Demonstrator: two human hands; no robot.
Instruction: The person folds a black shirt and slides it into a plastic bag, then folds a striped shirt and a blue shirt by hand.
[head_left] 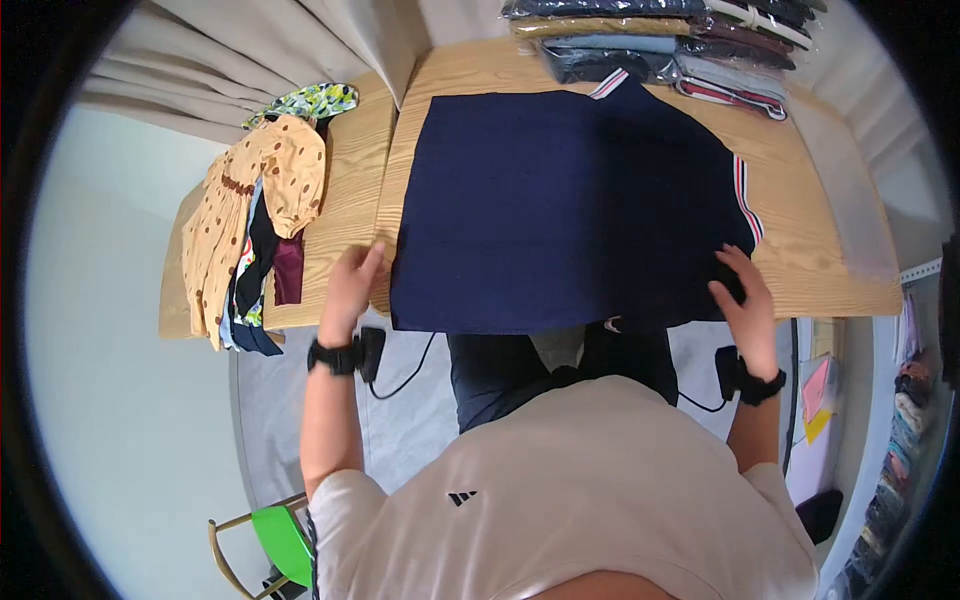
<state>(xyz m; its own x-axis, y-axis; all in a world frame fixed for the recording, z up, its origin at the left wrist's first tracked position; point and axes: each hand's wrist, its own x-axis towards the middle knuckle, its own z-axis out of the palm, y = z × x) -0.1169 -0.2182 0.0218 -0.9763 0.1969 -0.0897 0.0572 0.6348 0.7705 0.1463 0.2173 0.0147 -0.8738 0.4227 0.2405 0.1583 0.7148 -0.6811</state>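
Observation:
A navy blue garment point(520, 210) lies spread flat on the wooden table in front of me, its near edge along the table's front edge. White, red and dark striped trim point(742, 195) runs along its right end, with another striped band point(610, 84) at its far side. Just left of its near left corner is my left hand point(350, 288), fingers apart, with nothing visible in it. My right hand point(745, 300) rests at the near right part of the garment, thumb and fingers spread. Whether those fingertips press on the dark cloth is hard to make out.
Left on the table point(355, 170) lies a pile of clothes topped by a tan dotted dress point(240, 190). Folded garments in clear plastic bags point(660, 45) are stacked at the back right. A green chair point(280, 540) stands at lower left; shelves with clothes point(905, 420) line the right.

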